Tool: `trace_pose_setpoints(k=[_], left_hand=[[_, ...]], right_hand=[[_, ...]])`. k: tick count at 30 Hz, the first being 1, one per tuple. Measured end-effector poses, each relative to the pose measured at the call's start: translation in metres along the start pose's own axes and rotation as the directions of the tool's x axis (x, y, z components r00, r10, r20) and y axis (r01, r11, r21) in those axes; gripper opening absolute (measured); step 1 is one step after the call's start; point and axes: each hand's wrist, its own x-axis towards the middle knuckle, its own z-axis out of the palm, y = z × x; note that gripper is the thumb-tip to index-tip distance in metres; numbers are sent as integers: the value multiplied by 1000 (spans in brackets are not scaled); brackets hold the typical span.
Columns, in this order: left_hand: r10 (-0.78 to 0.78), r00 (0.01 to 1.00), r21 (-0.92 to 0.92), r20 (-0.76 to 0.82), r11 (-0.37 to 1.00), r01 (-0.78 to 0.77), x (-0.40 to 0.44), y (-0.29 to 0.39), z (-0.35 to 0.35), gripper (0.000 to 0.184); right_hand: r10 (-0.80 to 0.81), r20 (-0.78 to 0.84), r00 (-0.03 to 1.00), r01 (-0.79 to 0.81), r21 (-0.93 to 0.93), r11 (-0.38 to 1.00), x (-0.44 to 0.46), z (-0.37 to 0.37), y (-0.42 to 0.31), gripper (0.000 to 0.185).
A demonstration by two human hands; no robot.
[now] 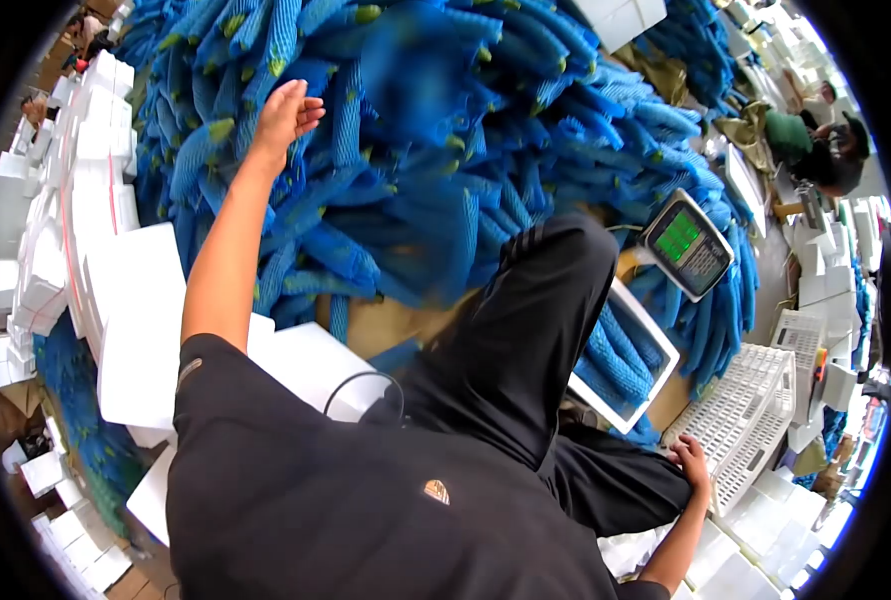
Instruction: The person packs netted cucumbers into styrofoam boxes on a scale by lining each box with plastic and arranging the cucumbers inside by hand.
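Observation:
My left hand [288, 118] is raised over a large heap of long produce in blue foam netting [351, 115], with green tips poking out. Its fingers are loosely curled and apart, and nothing shows in them. Down at the right, my right hand [691, 465] rests by my bent knee, close to a white plastic crate [751, 405]. Those fingers are loosely spread and hold nothing visible. Between the knee and the heap sits a white foam box [598, 408] with several blue-netted pieces inside. A scale display [689, 245] with a lit green screen stands just beyond it.
White foam lids or boxes [141, 330] are stacked along the left. A white panel [311, 365] lies beside my left side. At the far right another person [836, 150] is near more white boxes. More blue-netted produce [86, 410] lies at the lower left.

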Motion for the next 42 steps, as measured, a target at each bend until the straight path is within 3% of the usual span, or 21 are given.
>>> trace_pose_setpoints(k=[2, 4, 5, 6, 7, 8, 9, 11, 14, 17, 18, 21, 22, 26, 29, 32, 35, 42], left_hand=[[-32, 999, 88, -3, 996, 33, -27, -48, -2, 42], [-179, 982, 93, 61, 981, 172, -61, -104, -4, 34], [-196, 968, 155, 157, 973, 172, -74, -145, -12, 30], [-176, 951, 322, 254, 943, 88, -86, -180, -19, 39], [-151, 972, 564, 177, 826, 26, -99, -234, -26, 54], [-202, 973, 720, 108, 691, 63, -121, -262, -27, 70], [-253, 947, 906, 196, 416, -76, -145, -243, -20, 79], [-228, 937, 961, 263, 150, -233, -180, -233, -8, 82], [-206, 942, 964, 265, 48, -260, -163, -236, -7, 80], [-323, 897, 951, 301, 31, -308, -132, -243, -25, 74], [-294, 890, 935, 349, 49, -351, -129, -244, -30, 64], [-346, 859, 925, 378, 113, -362, -127, -240, -43, 58], [-279, 862, 905, 424, 157, -394, -133, -233, -51, 51], [-379, 814, 895, 440, 116, -430, -130, -218, -70, 50], [-193, 869, 886, 457, 181, -426, -140, -233, -74, 53], [-220, 920, 944, 324, 146, -297, -148, -251, -66, 50], [-258, 921, 956, 292, 92, -277, -148, -242, -53, 44], [-17, 913, 896, 407, 203, -395, -179, -225, -65, 36]], right_hand=[[24, 9, 1000, -24, 25, 999, -1, 1, -4, 56], [35, 25, 999, -36, 24, 999, -3, 1, -10, 56], [39, 33, 999, -39, 24, 999, -3, 2, -12, 56], [44, 42, 998, -45, 23, 999, -2, 1, -12, 56], [47, 49, 998, -48, 27, 998, 1, 1, -10, 57], [53, 54, 997, -55, 31, 998, 4, 0, -8, 57], [59, 58, 997, -61, 34, 998, 5, -2, -8, 57], [72, 69, 995, -73, 19, 997, 4, -4, -14, 56], [99, 66, 993, -101, 19, 995, 6, -4, -18, 55], [119, 67, 991, -122, 33, 992, 11, -4, -17, 56], [117, 68, 991, -118, 19, 993, 11, -4, -19, 56], [102, 50, 994, -103, 15, 995, 7, -3, -22, 55], [108, 38, 993, -109, 22, 994, 3, -2, -22, 55], [132, 20, 991, -132, 15, 991, -1, 1, -24, 54], [152, 29, 988, -153, 5, 988, 1, -2, -19, 54], [153, 30, 988, -153, 8, 988, 5, -3, -13, 54], [141, 29, 990, -142, 16, 990, 5, -5, -12, 55], [153, 4, 988, -154, 17, 988, -6, 1, -18, 55]])
